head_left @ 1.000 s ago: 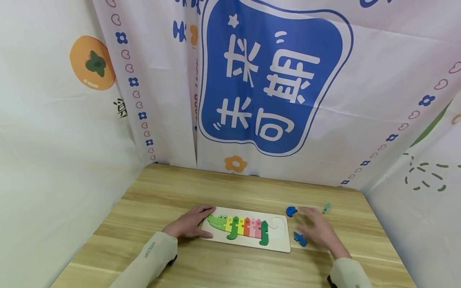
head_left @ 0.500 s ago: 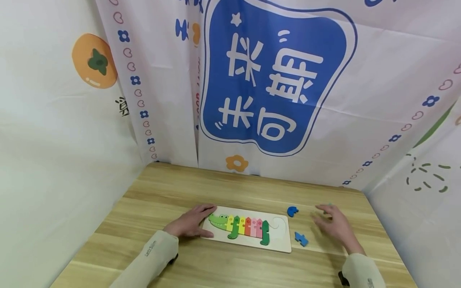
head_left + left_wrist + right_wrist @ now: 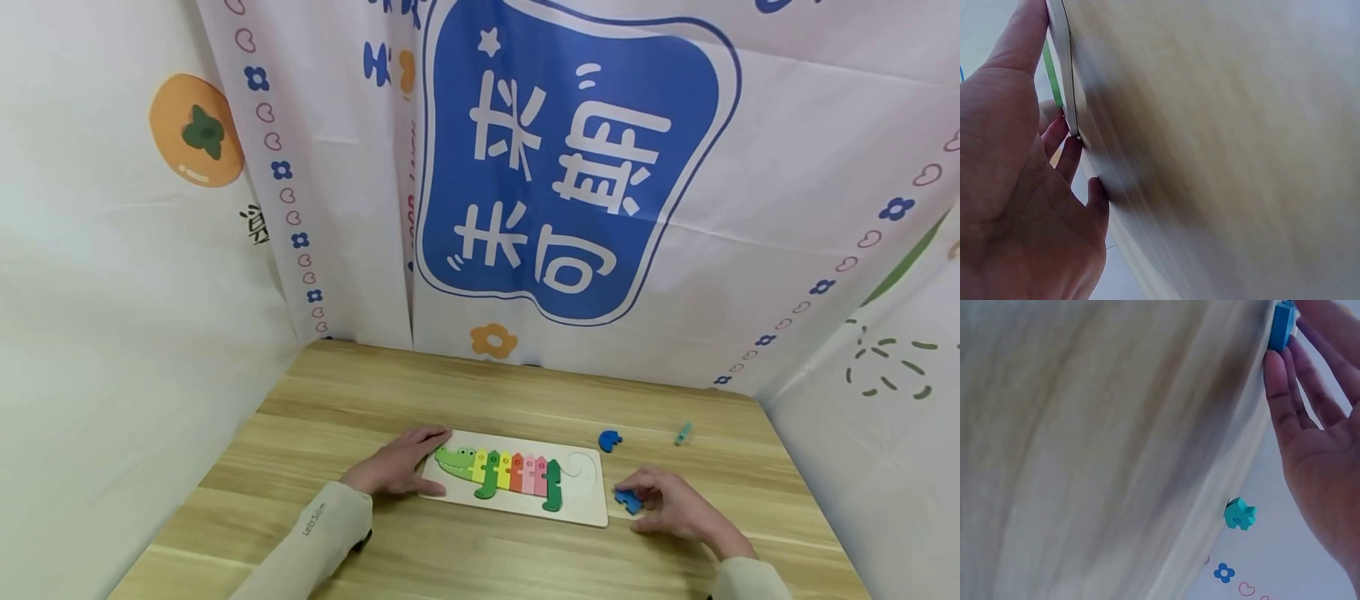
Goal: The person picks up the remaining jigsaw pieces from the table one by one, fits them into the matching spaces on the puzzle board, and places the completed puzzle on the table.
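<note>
A pale wooden puzzle board with a colourful crocodile lies on the table. My left hand grips its left end, thumb at the near edge and fingers at the far edge. In the left wrist view, fingertips and thumb meet the thin board edge. Just right of the board, my right hand has fingers and thumb curled round a blue puzzle piece. The right wrist view puts that blue piece at the fingertips, low on the table. Part of it is hidden by fingers.
A second, rounded blue puzzle piece lies beyond the board's right end. Farther right is a teal puzzle piece standing on its edge. Printed white cloth walls in the wooden table at the back and sides.
My right hand moved right towards the teal piece, then came back left and down to the nearer blue piece. The left hand and the board stayed in place.
</note>
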A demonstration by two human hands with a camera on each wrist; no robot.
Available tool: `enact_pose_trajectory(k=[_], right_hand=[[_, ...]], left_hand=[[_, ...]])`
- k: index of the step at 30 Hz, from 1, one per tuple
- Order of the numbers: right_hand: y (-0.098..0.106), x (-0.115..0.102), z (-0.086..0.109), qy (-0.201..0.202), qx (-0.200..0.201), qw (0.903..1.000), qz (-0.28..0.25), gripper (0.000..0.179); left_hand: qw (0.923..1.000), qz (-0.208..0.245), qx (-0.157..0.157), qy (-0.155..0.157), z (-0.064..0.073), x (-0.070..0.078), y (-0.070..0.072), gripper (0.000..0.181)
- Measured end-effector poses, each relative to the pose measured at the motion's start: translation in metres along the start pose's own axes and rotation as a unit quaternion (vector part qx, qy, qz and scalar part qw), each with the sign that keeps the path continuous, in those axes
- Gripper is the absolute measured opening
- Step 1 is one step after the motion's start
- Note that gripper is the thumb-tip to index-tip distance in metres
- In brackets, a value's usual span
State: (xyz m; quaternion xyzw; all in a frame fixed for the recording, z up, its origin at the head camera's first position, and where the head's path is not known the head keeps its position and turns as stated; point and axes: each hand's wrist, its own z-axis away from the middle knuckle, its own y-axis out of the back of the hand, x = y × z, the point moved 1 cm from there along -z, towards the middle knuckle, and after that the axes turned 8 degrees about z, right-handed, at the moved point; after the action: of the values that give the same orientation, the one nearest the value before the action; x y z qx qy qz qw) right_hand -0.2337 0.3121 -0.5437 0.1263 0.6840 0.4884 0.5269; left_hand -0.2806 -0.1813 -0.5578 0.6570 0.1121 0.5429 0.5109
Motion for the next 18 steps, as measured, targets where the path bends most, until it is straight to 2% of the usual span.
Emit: enact_pose_trajectory(k=[5, 10, 14, 18], right_hand=[[-0.003, 0.002, 0.0, 0.0, 0.012, 0.9998, 0.017, 0.045], [-0.004, 0.003, -0.002, -0.018, 0.029, 0.9992, 0.023, 0.051], [-0.003, -0.002, -0.004, -0.036, 0.07, 0.9967, 0.023, 0.054], [-0.001, -0.013, -0.008, -0.037, 0.124, 0.9911, 0.033, 0.054]], left_hand=[[1.0, 0.001, -0.002, -0.002, 0.0, 0.001, 0.0, 0.098], [1.0, 0.002, 0.0, -0.008, 0.0, 0.0, 0.0, 0.097], [1.0, -0.001, 0.0, -0.005, 0.0, -0.001, 0.0, 0.098], [1.0, -0.003, -0.001, 0.0, -0.001, 0.0, 0.0, 0.098]])
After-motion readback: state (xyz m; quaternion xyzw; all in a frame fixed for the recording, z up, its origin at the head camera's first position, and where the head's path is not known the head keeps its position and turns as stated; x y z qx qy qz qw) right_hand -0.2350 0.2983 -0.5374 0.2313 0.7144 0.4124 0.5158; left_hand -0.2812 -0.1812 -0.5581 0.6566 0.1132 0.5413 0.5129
